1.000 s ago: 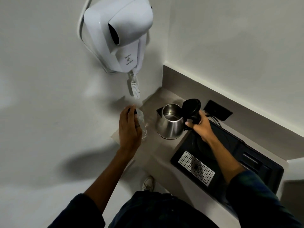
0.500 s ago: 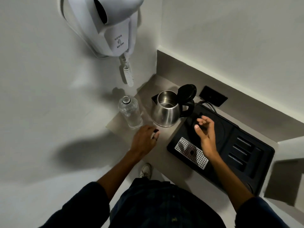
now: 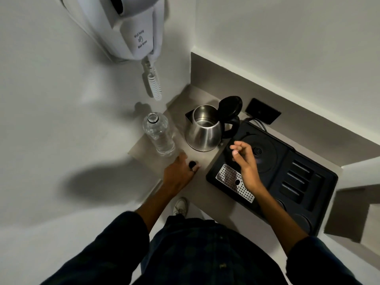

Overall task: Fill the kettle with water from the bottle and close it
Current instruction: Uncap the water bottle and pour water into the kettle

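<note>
Lowered to the grey counter [image 3: 197, 161], left hand [image 3: 181, 171] pinches the cap [image 3: 192, 164]; right hand [image 3: 244, 161] open.

A white wall hair dryer [image 3: 131, 27] hangs above the grey counter [image 3: 197, 161], its coiled cord [image 3: 154, 83] dangling. A black tray [image 3: 287, 177] with a perforated metal grate [image 3: 234, 183] sits beside a wall socket [image 3: 262, 111].
</note>
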`<state>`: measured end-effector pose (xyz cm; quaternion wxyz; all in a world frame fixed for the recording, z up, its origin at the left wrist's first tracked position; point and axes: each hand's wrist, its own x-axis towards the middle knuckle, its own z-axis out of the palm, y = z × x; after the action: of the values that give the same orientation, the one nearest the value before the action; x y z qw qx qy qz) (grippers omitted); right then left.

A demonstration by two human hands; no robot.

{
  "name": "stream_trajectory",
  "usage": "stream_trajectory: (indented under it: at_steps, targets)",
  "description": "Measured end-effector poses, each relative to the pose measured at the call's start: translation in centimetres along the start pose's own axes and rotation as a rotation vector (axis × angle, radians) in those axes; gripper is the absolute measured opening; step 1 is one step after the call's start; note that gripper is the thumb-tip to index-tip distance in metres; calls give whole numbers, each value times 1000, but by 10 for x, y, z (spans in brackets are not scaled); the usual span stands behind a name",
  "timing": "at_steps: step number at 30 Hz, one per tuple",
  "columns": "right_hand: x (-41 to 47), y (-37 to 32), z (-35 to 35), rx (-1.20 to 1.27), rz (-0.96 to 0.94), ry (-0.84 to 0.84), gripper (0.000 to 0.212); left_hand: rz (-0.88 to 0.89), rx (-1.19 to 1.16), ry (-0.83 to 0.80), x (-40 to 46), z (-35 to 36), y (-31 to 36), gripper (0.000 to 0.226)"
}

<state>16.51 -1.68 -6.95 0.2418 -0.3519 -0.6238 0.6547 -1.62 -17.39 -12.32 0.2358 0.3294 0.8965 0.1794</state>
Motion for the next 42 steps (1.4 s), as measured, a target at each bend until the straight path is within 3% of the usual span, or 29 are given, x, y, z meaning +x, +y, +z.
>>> stream_trajectory:
  at_steps: [3, 5, 8, 11, 16, 22, 27, 33, 42]
  targets:
    - [1, 3, 0, -8, -7, 2, 40, -133, -298, 286, -23, -1, -21, 63]
    - [2, 6, 2, -14, -11, 10, 38, -130, -428, 495, -25, -7, -32, 79]
    - [5, 9, 6, -6, -23, 32, 39, -107, -582, 600, 0, -34, -33, 102]
    - [10, 6, 8, 19, -49, 62, 37, -81, -710, 535, 32, -60, -18, 103]
    - [22, -4, 3, -4, -102, 153, 30, -113, -738, 582, 57, -72, -11, 91]
    - [47, -18, -9, -164, -82, 253, 60, -56, -592, 425, 58, -89, -8, 81]
    - [79, -35, -26, -320, -68, 59, 75, 162, -412, 330, 49, -95, -5, 89]
    - [102, -47, -26, -597, -157, -69, 55, 192, -279, 131, 49, -110, 4, 84]
    - [103, -51, -25, -586, -132, -35, 44, 172, 95, -16, 56, -141, 28, 87]
